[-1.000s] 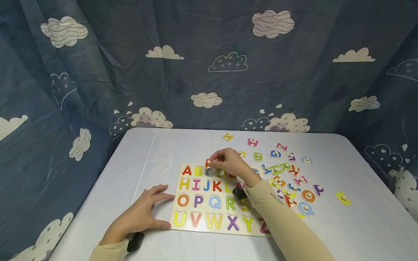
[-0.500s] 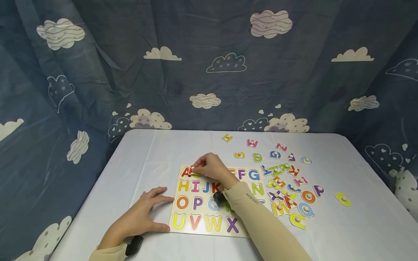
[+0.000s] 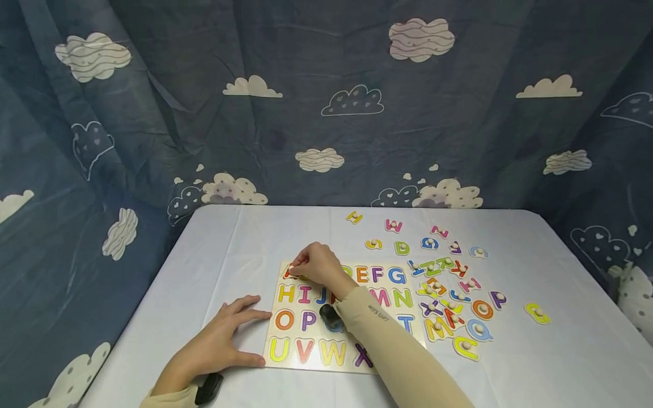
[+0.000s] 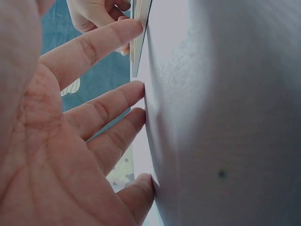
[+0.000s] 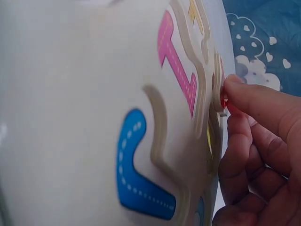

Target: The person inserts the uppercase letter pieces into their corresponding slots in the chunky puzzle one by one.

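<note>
A pale wooden alphabet board with bright letter recesses lies on the white table. At its upper left corner, my right hand pinches a red letter piece between thumb and fingers, over the red A spot. The right wrist view shows this piece on edge at the board's far rim, its letter face mostly hidden. My left hand lies beside the board's left edge, fingers spread, with thumb and index finger touching that edge. In the left wrist view one finger meets the board's side and the others rest on the cloth.
Several knobbed letter pieces lie scattered right of the board, among them an orange O, a yellow C and a purple P. Others, such as a green D, lie behind it. A dark cloud-patterned curtain hangs beyond the table.
My right hand has moved left along the board's top row with the red letter piece, from the C recess to the A spot. The left hand stays by the edge.
</note>
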A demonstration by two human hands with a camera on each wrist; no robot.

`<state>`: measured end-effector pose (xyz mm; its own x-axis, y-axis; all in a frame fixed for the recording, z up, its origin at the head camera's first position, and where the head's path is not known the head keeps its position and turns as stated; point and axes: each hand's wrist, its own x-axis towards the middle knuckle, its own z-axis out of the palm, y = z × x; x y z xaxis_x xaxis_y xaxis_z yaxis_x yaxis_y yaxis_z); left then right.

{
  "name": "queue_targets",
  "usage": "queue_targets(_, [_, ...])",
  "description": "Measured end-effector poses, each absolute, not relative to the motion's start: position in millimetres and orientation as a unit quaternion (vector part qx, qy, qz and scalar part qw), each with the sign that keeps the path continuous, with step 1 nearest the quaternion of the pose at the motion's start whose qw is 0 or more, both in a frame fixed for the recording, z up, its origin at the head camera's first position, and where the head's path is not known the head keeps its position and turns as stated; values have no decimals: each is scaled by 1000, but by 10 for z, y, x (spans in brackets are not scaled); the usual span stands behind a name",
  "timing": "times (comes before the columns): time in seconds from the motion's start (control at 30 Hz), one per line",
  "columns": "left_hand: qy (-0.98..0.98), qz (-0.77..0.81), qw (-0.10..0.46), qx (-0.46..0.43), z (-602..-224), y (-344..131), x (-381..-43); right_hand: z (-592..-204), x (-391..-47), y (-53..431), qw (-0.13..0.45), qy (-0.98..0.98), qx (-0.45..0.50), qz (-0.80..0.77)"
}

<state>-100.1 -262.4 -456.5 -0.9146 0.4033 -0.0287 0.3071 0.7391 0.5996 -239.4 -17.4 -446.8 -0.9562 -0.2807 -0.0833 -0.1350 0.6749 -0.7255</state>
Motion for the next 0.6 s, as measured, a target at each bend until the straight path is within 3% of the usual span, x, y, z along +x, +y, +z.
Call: queue_targets(0.6, [930, 305, 77, 190, -4568, -2618, -995, -4467, -2358, -258, 70, 923, -113, -361])
